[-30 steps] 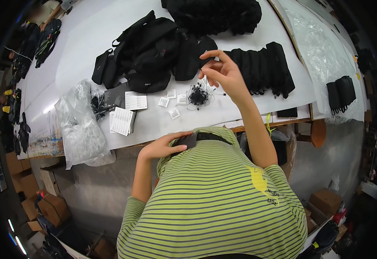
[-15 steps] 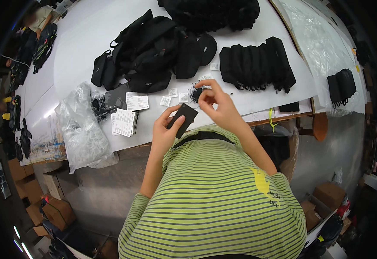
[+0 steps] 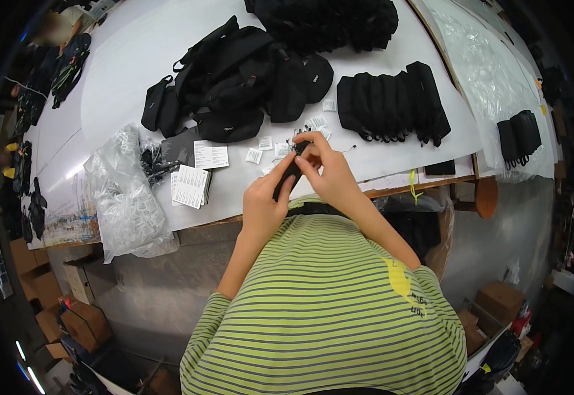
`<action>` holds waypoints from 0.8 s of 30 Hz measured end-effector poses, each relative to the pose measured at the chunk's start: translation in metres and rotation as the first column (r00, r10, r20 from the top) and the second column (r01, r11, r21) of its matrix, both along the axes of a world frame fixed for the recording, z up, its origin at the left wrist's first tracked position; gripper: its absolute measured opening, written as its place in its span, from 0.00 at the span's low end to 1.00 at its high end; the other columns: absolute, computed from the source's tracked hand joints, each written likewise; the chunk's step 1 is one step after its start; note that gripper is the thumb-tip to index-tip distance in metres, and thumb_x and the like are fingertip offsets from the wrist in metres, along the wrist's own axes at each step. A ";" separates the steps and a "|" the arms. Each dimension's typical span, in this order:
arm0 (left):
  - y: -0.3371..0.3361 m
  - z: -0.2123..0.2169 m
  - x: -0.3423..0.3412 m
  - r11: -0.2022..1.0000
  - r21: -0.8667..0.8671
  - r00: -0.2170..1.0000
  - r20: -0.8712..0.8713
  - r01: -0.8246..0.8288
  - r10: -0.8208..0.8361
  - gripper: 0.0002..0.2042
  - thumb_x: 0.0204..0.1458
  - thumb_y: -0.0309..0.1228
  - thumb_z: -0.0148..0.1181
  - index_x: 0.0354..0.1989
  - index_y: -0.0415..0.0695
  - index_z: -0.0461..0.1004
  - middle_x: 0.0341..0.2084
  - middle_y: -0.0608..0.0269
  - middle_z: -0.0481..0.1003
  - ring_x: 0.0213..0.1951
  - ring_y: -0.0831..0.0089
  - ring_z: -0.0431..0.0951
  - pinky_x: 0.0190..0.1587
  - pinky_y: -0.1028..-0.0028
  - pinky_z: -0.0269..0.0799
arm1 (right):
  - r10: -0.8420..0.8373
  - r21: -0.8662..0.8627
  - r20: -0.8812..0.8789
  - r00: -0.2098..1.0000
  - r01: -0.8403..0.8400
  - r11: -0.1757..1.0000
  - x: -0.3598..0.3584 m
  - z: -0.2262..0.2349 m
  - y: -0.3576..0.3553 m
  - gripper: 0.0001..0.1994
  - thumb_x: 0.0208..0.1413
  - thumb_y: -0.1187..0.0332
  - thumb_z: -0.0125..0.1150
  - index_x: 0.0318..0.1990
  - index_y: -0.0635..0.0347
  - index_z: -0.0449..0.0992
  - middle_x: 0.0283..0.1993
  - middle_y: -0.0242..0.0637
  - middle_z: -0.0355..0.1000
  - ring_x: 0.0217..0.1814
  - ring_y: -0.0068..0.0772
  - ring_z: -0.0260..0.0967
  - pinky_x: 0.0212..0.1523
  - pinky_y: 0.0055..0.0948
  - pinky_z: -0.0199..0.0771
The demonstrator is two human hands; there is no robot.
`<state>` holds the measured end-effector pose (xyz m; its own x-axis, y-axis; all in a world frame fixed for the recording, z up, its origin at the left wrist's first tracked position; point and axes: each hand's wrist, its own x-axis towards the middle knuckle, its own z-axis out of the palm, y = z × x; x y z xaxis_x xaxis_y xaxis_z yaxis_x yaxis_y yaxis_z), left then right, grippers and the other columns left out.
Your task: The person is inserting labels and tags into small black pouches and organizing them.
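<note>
Close to the table's near edge, my left hand (image 3: 265,201) grips a flat black hang tag (image 3: 288,179), now tilted nearly edge-on. The fingers of my right hand (image 3: 331,174) are pinched together at the tag's upper end. Whether a string is also between those fingertips is hidden. Just beyond the hands lie black tag strings (image 3: 300,136) in a small tangle. Small white labels (image 3: 254,156) are scattered beside them. To the left are a stack of white printed cards (image 3: 191,186), another white card (image 3: 210,154) and a dark card (image 3: 180,147).
Black bags (image 3: 227,82) lie heaped across the white table (image 3: 116,85), with a row of black pouches (image 3: 392,102) to their right and a further black pile (image 3: 326,26) behind. A clear plastic bag (image 3: 129,197) overhangs the near-left edge. Cardboard boxes (image 3: 86,326) stand below left.
My right hand has come down and left to meet the tag, closing its fingers at the upper end. My left hand has shifted slightly right, turning the tag from face-up to nearly edge-on.
</note>
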<state>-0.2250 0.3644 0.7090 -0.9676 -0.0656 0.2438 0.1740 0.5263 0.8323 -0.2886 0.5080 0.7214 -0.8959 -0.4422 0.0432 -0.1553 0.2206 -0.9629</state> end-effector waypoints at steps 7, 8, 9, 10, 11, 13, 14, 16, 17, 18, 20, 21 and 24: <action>-0.008 0.010 -0.001 0.865 0.501 0.918 0.354 -0.022 -0.182 0.14 0.59 0.31 0.48 0.52 0.45 0.69 0.22 0.61 0.75 0.24 0.81 0.73 0.27 0.80 0.66 | 0.104 -0.114 0.410 0.906 -0.063 0.992 -0.007 -0.012 0.013 0.07 0.57 0.68 0.56 0.33 0.63 0.72 0.20 0.26 0.66 0.20 0.12 0.61 0.20 0.14 0.59; -0.010 0.007 -0.002 0.865 0.502 0.921 0.349 -0.025 -0.176 0.14 0.59 0.31 0.48 0.52 0.45 0.69 0.22 0.61 0.75 0.24 0.81 0.73 0.27 0.80 0.66 | 0.118 -0.129 0.455 0.883 -0.066 0.989 -0.007 -0.014 0.013 0.07 0.57 0.68 0.56 0.33 0.63 0.72 0.20 0.26 0.67 0.20 0.12 0.61 0.20 0.14 0.59; -0.011 0.002 -0.003 0.822 0.568 0.915 0.347 -0.029 -0.207 0.14 0.60 0.32 0.45 0.51 0.44 0.69 0.22 0.65 0.74 0.25 0.83 0.72 0.26 0.83 0.65 | 0.137 -0.154 0.475 0.869 -0.071 0.985 -0.008 -0.016 0.014 0.07 0.56 0.67 0.56 0.33 0.62 0.71 0.19 0.26 0.67 0.19 0.12 0.61 0.19 0.14 0.59; -0.012 -0.001 -0.003 0.775 0.631 0.908 0.343 -0.034 -0.239 0.14 0.61 0.34 0.43 0.51 0.43 0.69 0.21 0.68 0.73 0.25 0.85 0.71 0.26 0.85 0.64 | 0.143 -0.154 0.471 0.871 -0.079 0.985 -0.010 -0.018 0.014 0.07 0.56 0.67 0.56 0.33 0.62 0.71 0.19 0.26 0.67 0.19 0.12 0.61 0.19 0.14 0.59; -0.011 0.003 -0.004 0.734 0.676 0.900 0.357 -0.065 -0.249 0.13 0.60 0.32 0.45 0.49 0.41 0.69 0.21 0.69 0.73 0.24 0.86 0.70 0.26 0.87 0.63 | 0.153 -0.149 0.474 0.867 -0.092 0.985 -0.010 -0.017 0.014 0.07 0.57 0.67 0.56 0.33 0.62 0.71 0.19 0.26 0.67 0.19 0.12 0.61 0.19 0.14 0.59; -0.016 0.002 -0.004 0.748 0.662 0.886 0.375 -0.051 -0.272 0.12 0.60 0.31 0.45 0.48 0.41 0.69 0.21 0.68 0.73 0.24 0.86 0.70 0.26 0.86 0.63 | 0.183 -0.139 0.490 0.852 -0.131 0.982 -0.013 -0.016 0.015 0.08 0.57 0.67 0.56 0.33 0.62 0.71 0.19 0.26 0.66 0.20 0.12 0.61 0.19 0.14 0.59; -0.019 -0.002 -0.004 0.761 0.647 0.867 0.401 -0.038 -0.297 0.11 0.60 0.30 0.46 0.47 0.41 0.69 0.21 0.68 0.73 0.24 0.86 0.70 0.26 0.86 0.64 | 0.186 -0.137 0.488 0.853 -0.135 0.981 -0.013 -0.017 0.014 0.08 0.57 0.67 0.56 0.33 0.62 0.71 0.19 0.26 0.66 0.20 0.12 0.61 0.19 0.14 0.59; -0.016 -0.007 -0.006 0.726 0.686 0.885 0.370 -0.055 -0.283 0.07 0.58 0.27 0.48 0.43 0.40 0.68 0.21 0.67 0.74 0.23 0.85 0.71 0.26 0.85 0.65 | 0.247 -0.180 0.524 0.815 -0.177 0.968 -0.014 -0.017 0.012 0.07 0.57 0.67 0.56 0.33 0.62 0.71 0.19 0.25 0.66 0.20 0.12 0.62 0.20 0.14 0.60; -0.015 -0.008 -0.007 0.775 0.630 0.898 0.369 -0.052 -0.240 0.06 0.57 0.26 0.49 0.41 0.40 0.67 0.21 0.66 0.74 0.23 0.84 0.71 0.25 0.84 0.66 | 0.270 -0.204 0.528 0.805 -0.188 0.961 -0.015 -0.019 0.012 0.08 0.58 0.65 0.55 0.33 0.61 0.71 0.19 0.25 0.66 0.21 0.12 0.62 0.20 0.14 0.60; -0.014 -0.009 -0.009 0.819 0.572 0.910 0.364 -0.050 -0.199 0.04 0.57 0.25 0.50 0.38 0.39 0.67 0.21 0.65 0.74 0.22 0.83 0.72 0.24 0.84 0.66 | 0.265 -0.201 0.527 0.808 -0.184 0.962 -0.016 -0.022 0.012 0.08 0.58 0.65 0.55 0.33 0.61 0.71 0.19 0.25 0.66 0.21 0.12 0.62 0.20 0.14 0.60; -0.011 -0.008 -0.013 0.811 0.584 0.923 0.328 -0.030 -0.202 0.03 0.56 0.25 0.50 0.37 0.39 0.66 0.20 0.64 0.74 0.22 0.82 0.72 0.24 0.83 0.67 | 0.370 -0.288 0.545 0.752 -0.246 0.925 -0.022 -0.028 0.015 0.10 0.58 0.64 0.54 0.33 0.61 0.71 0.18 0.26 0.65 0.20 0.13 0.61 0.20 0.14 0.59; -0.009 -0.008 -0.016 0.805 0.594 0.935 0.293 -0.015 -0.199 0.03 0.56 0.24 0.50 0.35 0.38 0.66 0.20 0.64 0.73 0.22 0.81 0.72 0.23 0.82 0.68 | 0.372 -0.285 0.543 0.753 -0.251 0.925 -0.024 -0.028 0.015 0.10 0.58 0.63 0.53 0.33 0.61 0.72 0.18 0.27 0.66 0.18 0.14 0.61 0.19 0.14 0.58; -0.013 -0.028 -0.041 0.799 0.601 0.965 0.220 -0.018 -0.144 0.03 0.56 0.24 0.50 0.34 0.38 0.66 0.20 0.63 0.73 0.22 0.79 0.73 0.22 0.81 0.69 | 0.353 -0.292 0.546 0.760 -0.223 0.930 -0.032 -0.030 0.019 0.08 0.57 0.65 0.55 0.32 0.61 0.72 0.18 0.29 0.67 0.17 0.14 0.60 0.18 0.15 0.58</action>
<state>-0.2659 0.3510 0.6805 -0.9963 -0.0558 -0.0652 -0.0600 -0.0901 0.9941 -0.3209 0.5266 0.6915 -0.6084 -0.7236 -0.3260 0.4208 0.0541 -0.9055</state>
